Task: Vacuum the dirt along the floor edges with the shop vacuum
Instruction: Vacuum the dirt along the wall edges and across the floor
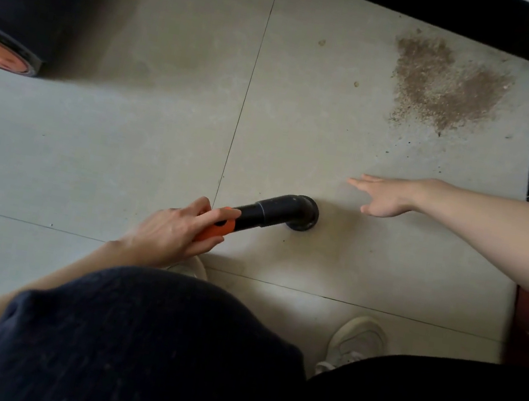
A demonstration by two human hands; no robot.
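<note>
Here, head view: everything placed from the dirt patch point(444, 83).
Dirt patch: in the floor corner, beside the dark baseboard point(425, 7).
Nozzle point(302, 214): mouth down on tile, well short of the patch; wand axis points toward it.
Left hand point(179, 228): grips the orange handle point(217, 226).
Right hand point(381, 198): fingers straight, empty, nearer the patch.

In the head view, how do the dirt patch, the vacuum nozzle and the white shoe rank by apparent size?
1. dirt patch, largest
2. vacuum nozzle and white shoe: look alike, and the shoe is partly hidden, so unranked.
</note>
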